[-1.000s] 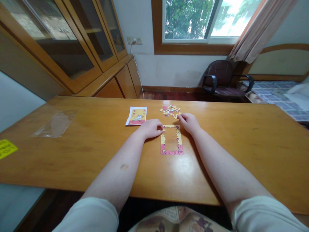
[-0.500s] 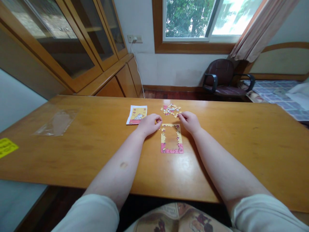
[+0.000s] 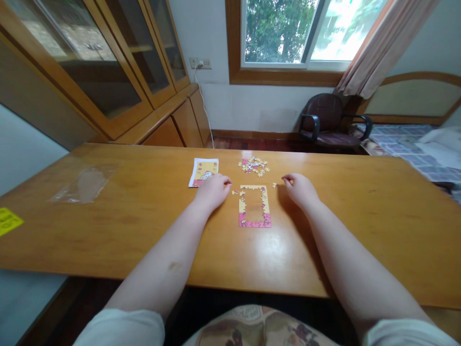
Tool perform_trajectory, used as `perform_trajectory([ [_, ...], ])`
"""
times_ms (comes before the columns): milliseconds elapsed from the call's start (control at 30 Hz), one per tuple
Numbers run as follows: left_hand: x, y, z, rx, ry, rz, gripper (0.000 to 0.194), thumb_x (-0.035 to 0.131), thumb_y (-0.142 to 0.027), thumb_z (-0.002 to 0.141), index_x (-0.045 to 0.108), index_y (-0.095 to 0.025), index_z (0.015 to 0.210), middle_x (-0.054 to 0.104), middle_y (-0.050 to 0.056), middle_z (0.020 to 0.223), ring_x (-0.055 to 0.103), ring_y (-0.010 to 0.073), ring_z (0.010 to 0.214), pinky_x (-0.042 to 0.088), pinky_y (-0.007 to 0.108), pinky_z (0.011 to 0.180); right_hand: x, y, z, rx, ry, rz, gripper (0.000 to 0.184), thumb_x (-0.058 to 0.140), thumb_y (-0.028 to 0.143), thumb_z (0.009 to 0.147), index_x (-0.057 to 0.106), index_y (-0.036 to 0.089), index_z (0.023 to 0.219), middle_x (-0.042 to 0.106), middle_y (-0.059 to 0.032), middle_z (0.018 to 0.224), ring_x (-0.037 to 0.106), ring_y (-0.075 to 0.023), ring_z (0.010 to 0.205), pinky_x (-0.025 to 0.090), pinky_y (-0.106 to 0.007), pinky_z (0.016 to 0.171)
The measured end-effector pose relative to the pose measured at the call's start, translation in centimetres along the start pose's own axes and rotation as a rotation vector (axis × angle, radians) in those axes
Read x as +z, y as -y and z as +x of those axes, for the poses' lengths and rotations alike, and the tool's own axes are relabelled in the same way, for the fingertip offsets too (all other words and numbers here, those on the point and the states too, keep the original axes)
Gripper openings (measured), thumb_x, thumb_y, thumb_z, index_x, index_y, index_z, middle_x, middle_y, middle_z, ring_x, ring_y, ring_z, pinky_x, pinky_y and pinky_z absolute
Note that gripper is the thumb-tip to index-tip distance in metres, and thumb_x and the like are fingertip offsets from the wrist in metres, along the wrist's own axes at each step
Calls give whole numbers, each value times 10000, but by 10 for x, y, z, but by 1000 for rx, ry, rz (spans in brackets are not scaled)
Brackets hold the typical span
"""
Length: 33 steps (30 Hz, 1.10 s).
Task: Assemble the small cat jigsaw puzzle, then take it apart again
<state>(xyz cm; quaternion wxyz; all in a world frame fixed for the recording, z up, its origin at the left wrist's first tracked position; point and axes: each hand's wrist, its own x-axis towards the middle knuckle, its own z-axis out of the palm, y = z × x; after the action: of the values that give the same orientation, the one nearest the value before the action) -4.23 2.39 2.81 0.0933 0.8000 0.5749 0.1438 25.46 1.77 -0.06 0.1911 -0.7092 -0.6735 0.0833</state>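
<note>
On the desk lies a jigsaw frame (image 3: 255, 224), a joined rectangle of yellow and pink edge pieces with bare wood inside. My left hand (image 3: 213, 193) rests left of it, fingers curled together with nothing visible in them, partly covering the picture card (image 3: 206, 166). Close to its fingertips, a loose jigsaw piece (image 3: 235, 192) lies by the frame's upper left corner. My right hand (image 3: 301, 190) hovers to the right, fingers bent and slightly apart. Between it and the frame is a single yellow jigsaw piece (image 3: 274, 185).
Beyond the frame sits a pile of jigsaw pieces (image 3: 253, 166). A clear plastic bag (image 3: 86, 184) and a yellow label (image 3: 10, 221) are at the left of the desk (image 3: 144, 230). Behind the desk are a glass-doored cabinet (image 3: 153, 98) and an armchair (image 3: 326, 117).
My right hand has moved right and nearer, away from the pile, and a yellow piece now lies apart beside the frame. My left hand has drawn back left from the loose piece.
</note>
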Motion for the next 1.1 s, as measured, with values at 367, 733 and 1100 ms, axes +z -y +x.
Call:
perform_trajectory([
  [367,27,33,8,134,-3,-163,231,484,-267,863,694,-201,933,684,54,988,609,200,945,476,328,867,27,-14,2,-186,61,38,296,455,272,917,698,197,1069,661,-90,1063,611,-206,976,455,-307,889],
  [733,30,23,6,191,172,-46,309,539,-378,839,699,-218,1049,661,72,1040,617,214,940,475,314,840,32,-13,1,-285,96,73,243,514,249,907,739,235,998,661,-73,1017,633,-187,883,478,-291,824],
  [1100,28,17,6,175,191,-21,271,521,-334,855,714,-219,1007,670,67,1030,619,205,929,469,306,832,31,-12,2,-259,88,16,260,512,275,903,702,187,1056,655,-92,1037,623,-193,930,459,-274,861],
])
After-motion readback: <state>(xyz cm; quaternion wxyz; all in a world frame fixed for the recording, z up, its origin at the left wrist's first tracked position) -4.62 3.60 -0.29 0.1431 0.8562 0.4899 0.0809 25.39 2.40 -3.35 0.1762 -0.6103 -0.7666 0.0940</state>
